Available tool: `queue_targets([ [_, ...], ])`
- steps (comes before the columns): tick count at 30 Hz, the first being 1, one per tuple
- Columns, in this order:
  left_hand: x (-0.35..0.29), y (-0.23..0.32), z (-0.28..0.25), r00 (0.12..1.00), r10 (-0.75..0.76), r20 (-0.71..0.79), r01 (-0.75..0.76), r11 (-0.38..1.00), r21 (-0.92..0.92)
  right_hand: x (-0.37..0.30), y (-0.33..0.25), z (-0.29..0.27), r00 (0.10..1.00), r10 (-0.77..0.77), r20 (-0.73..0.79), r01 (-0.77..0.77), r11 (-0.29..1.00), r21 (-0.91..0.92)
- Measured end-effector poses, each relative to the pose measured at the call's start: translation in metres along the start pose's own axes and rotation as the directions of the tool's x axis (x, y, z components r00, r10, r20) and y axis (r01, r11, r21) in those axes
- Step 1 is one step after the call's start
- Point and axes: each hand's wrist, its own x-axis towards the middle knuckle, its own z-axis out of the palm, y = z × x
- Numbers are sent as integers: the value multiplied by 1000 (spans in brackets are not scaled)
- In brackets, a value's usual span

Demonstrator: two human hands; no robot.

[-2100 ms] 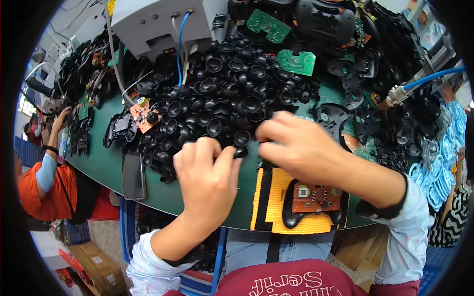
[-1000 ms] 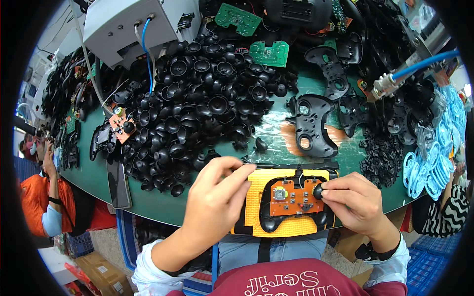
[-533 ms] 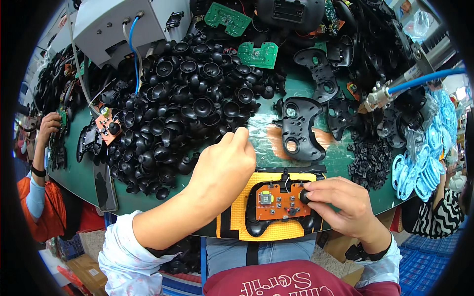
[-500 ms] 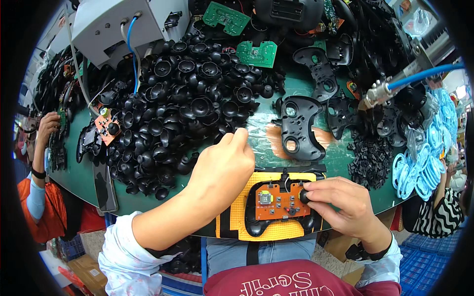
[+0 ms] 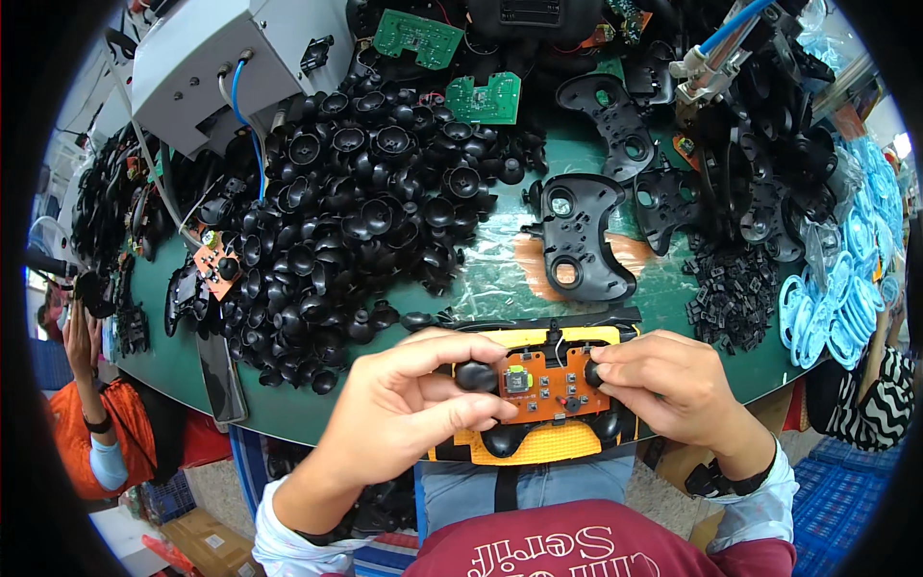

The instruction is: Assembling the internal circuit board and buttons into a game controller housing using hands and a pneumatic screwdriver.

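Observation:
An orange circuit board [image 5: 525, 408] sits in a black game controller shell [image 5: 502, 440] on a yellow textured pad [image 5: 540, 453] in front of me. Between the thumb and fingers of my left hand [image 5: 392, 399] is a domed black joystick cap [image 5: 476, 376], held beside the bare joystick module [image 5: 516, 379] on the board's left. My right hand [image 5: 678, 382] pinches another black joystick cap [image 5: 593, 373] at the board's right edge; my fingers partly cover it, and whether it is seated there I cannot tell.
Beyond my left hand lies a large heap of black joystick caps [image 5: 375, 216]. Controller shells [image 5: 582, 236], green boards [image 5: 486, 98] and small black parts [image 5: 733, 293] spread across the green table. Light-blue rings [image 5: 836, 313] are piled right. A grey machine [image 5: 236, 72] stands back left; co-workers flank both sides.
My left hand has come from the cap heap down to the board's left side, now with a joystick cap showing in it. My right hand stays at the board's right edge. The view has shifted slightly.

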Motion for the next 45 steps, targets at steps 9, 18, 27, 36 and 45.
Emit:
queue_targets([
  [9, 3, -32, 10, 931, 366, 7, -306, 769, 561, -1, -2, 3, 1000, 13, -13, -13, 1000, -5],
  [18, 2, -34, 13, 859, 508, 64, -344, 479, 808, 0, -2, 3, 1000, 14, -16, -14, 1000, -14],
  [27, 4, -36, 12, 866, 495, 78, -323, 433, 841, 0, -2, 4, 1000, 18, -22, -18, 1000, -9],
  [36, 6, -30, 15, 867, 483, 121, -336, 389, 858, 0, -4, 5, 1000, 10, -25, -11, 1000, -15],
  [45, 1, -30, 13, 894, 428, 129, -317, 402, 859, 0, -7, 5, 999, 13, -32, -13, 1000, -17],
])
